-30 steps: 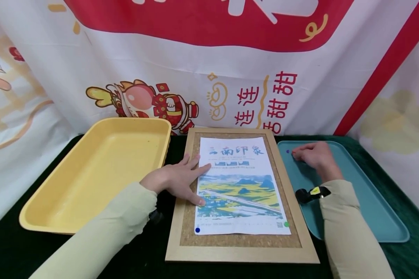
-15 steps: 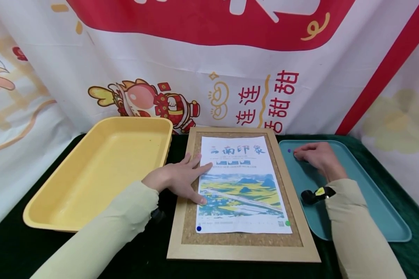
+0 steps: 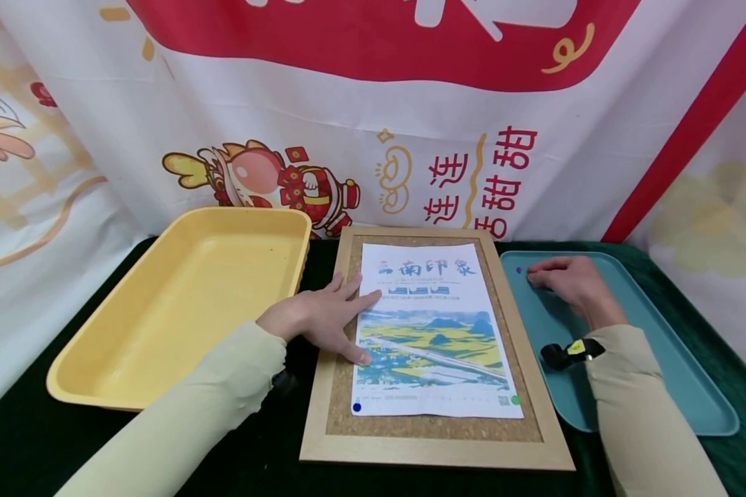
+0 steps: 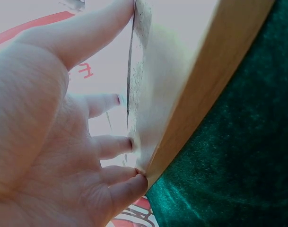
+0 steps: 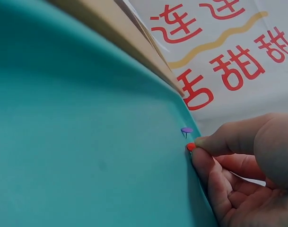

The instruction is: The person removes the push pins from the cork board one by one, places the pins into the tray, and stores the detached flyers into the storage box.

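My left hand lies with spread fingers over the left frame edge and the printed poster, its fingertips resting on the paper. The poster lies on a wood-framed cork board. A dark blue thumbtack and a green thumbtack sit at its bottom corners. Over the far left corner of the blue-green tray, my right hand pinches a red thumbtack between thumb and index finger. Just beside it in the tray is a purple thumbtack, its pin pointing down.
A deep yellow tray stands left of the board. Dark green cloth covers the table. A white and red printed curtain hangs right behind the trays and board.
The head view has shifted slightly, so everything sits a little further right. The red thumbtack, visible at my right fingertips before, is now hidden in that view. My left hand stays on the poster.
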Motion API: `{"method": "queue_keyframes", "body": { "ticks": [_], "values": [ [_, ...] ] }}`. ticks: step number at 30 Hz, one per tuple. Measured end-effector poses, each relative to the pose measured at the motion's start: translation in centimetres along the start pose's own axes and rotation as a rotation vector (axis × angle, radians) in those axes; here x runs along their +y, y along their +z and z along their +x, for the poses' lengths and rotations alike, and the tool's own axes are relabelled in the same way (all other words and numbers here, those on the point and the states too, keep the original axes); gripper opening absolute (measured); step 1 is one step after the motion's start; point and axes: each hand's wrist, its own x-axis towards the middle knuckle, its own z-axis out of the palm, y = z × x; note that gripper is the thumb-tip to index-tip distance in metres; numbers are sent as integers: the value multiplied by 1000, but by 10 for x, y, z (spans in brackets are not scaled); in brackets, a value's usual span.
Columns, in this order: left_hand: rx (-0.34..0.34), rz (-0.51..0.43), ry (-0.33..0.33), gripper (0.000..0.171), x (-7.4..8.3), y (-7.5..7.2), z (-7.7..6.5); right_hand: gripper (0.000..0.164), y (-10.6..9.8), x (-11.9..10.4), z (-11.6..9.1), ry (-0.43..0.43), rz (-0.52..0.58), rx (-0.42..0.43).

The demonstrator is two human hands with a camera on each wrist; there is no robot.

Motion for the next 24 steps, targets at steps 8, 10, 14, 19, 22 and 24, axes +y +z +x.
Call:
{"method": "queue_keyframes", "body": {
  "ticks": [8,10,14,19,22,24],
  "values": [
    [-8,4,4,109,0,2,3,44,1,-1,-3,10,44,22],
    [-11,5,5,109,-1,3,3,44,1,-3,-3,12,57,34],
    [-13,3,3,109,-1,4,3,46,1,-9,-6,5,79,61],
    [-14,0,12,108,-2,2,2,49,2,-18,-10,-22,73,82],
    [-12,5,17,108,-1,0,1,47,3,-25,-13,-65,62,77],
    [-11,12,17,108,-1,-1,1,46,4,-31,-16,-99,60,75]
  ]
}}
